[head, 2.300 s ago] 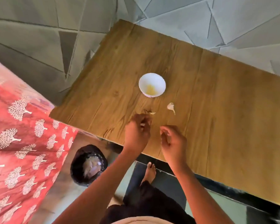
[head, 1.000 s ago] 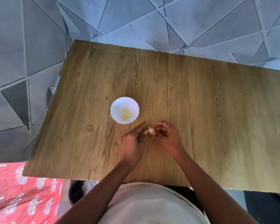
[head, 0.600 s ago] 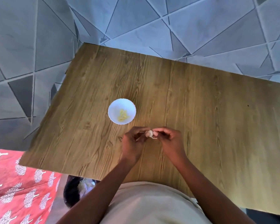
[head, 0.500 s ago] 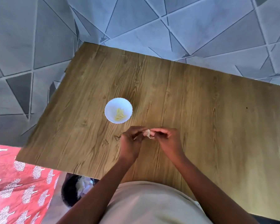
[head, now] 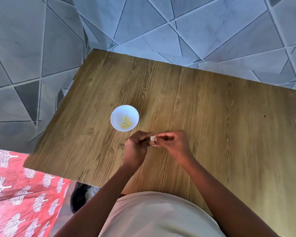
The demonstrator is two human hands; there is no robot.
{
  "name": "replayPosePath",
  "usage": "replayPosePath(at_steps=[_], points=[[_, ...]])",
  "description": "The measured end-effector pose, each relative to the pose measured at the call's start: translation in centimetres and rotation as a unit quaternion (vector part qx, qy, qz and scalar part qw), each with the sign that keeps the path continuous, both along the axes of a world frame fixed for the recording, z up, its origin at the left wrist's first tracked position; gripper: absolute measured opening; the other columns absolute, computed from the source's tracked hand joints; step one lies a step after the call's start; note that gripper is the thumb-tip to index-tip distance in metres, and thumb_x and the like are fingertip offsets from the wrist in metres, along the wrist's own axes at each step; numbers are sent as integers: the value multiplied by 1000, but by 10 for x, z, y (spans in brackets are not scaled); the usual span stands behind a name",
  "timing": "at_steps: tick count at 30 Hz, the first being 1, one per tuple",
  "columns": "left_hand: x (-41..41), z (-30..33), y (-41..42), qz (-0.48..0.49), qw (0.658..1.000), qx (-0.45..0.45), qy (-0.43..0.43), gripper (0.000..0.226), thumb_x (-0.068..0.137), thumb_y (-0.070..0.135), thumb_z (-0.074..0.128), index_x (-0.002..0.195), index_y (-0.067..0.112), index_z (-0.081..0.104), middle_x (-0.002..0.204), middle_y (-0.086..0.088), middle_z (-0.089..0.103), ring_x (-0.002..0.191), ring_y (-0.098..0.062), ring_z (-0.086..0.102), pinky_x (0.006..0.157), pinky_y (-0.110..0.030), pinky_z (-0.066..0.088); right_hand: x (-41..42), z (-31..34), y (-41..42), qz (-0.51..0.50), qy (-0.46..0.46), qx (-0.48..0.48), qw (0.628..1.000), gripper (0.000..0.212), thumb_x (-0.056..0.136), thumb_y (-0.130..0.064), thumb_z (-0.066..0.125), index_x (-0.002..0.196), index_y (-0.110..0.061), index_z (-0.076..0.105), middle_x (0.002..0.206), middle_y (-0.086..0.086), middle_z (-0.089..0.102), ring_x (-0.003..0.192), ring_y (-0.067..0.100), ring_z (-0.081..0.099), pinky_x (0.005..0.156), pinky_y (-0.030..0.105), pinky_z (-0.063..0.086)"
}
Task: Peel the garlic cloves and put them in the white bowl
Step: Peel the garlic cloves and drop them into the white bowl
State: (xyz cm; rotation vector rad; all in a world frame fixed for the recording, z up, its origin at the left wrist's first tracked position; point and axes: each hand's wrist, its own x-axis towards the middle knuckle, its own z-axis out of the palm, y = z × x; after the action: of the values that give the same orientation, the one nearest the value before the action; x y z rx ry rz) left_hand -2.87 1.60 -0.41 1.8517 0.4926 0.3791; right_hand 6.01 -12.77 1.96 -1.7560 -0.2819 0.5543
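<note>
Both hands, left hand (head: 135, 146) and right hand (head: 173, 142), meet over the wooden bench (head: 212, 117), pinching one small pale garlic clove (head: 152, 138) between the fingertips, probably to pull its skin off. The round white bowl (head: 115, 115) sits just beside them (yellowish peeled cloves (head: 126, 123) lie inside), likely kept near for an easy drop.

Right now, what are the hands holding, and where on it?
One garlic clove, pinched between the fingertips of the left hand and the right hand, one at each side, above the table.
</note>
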Motion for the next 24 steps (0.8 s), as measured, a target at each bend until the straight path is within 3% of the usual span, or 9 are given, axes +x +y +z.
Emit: replayPosePath(at_steps=[3, 6, 10, 15, 18, 24], points=[[0, 3, 3, -17, 998, 62, -8, 36, 80, -11, 79, 110, 8, 80, 88, 9, 70, 80, -1, 68, 69, -18, 54, -4, 0, 6, -21, -10, -15, 1000, 19, 75, -10, 89, 91, -16, 81, 80, 2, 79, 74, 21, 77, 74, 52, 64], [-1, -3, 7, -27, 993, 111, -12, 42, 78, -18, 76, 111, 6, 80, 88, 1, 70, 80, 5, 66, 72, -9, 49, -10, -1, 10, -37, -43, -42, 997, 19, 76, -9, 88, 93, -10, 80, 78, 0, 78, 71, 16, 77, 71, 48, 64], [-3, -7, 7, -42, 989, 143, -18, 46, 76, -22, 74, 111, 7, 79, 97, -2, 74, 87, 6, 67, 76, -13, 54, -16, 0, 10, -20, -112, -96, 989, 20, 77, -15, 88, 95, -8, 81, 78, -4, 76, 70, 7, 74, 70, 40, 64], [-4, -6, -3, -52, 985, 163, -27, 44, 80, -19, 70, 112, 10, 79, 104, -3, 74, 91, -7, 70, 79, -24, 60, -22, -1, 12, -8, -191, -156, 969, 14, 83, -15, 82, 96, -10, 81, 78, -1, 75, 69, 7, 70, 67, 30, 61], [-3, -9, -7, -47, 984, 170, -28, 38, 82, -15, 70, 110, 10, 79, 103, -2, 74, 89, -9, 70, 79, -23, 59, -22, -3, 10, 1, -197, -178, 964, 17, 86, -18, 80, 101, -10, 80, 83, 0, 75, 74, 10, 71, 70, 29, 61], [-2, -16, -3, -42, 995, 87, -2, 47, 80, -21, 70, 115, 10, 77, 108, -1, 74, 96, -2, 70, 83, -24, 60, -17, -3, -3, 6, -171, -140, 975, 31, 78, -23, 89, 104, -10, 80, 87, -3, 78, 74, 2, 73, 69, 28, 63]])
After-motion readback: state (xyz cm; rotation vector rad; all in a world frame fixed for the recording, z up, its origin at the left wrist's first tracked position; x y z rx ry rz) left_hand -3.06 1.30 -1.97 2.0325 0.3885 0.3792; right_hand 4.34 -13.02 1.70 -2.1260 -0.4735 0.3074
